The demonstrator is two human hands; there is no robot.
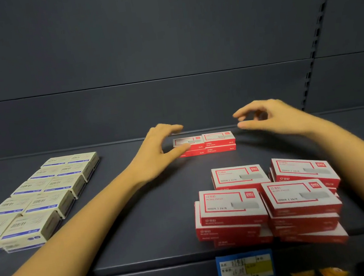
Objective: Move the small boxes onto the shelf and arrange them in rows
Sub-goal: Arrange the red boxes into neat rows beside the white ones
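"Small red boxes [216, 136], and the hands on them?"

"The left hand [157, 150] is spread wide, fingers arched over the left one of two short stacks [220, 144] far back on the shelf [140, 213]. Its thumb lies against that stack's near face. Whether the fingertips touch the far side I cannot tell. The right hand [266, 118] hangs just above and right of the same stacks, fingers loosely curled, thumb and forefinger a narrow gap apart, holding nothing."

"How are those stacks built?"

"Each is two boxes high. They stand side by side and touching, close to the dark back panel [164, 47]."

"And the other red ones?"

"They sit in a loose pile [231, 205] at the near right of the shelf, just left of the right forearm. It is several layers deep and skewed, and the lowest boxes reach the front edge."

"Anything else around?"

"Beige boxes with blue bands [45, 199] lie on the left in two neat rows running near to far, well apart from the red. A blue and yellow price label [244, 268] sits on the shelf's front lip below the pile."
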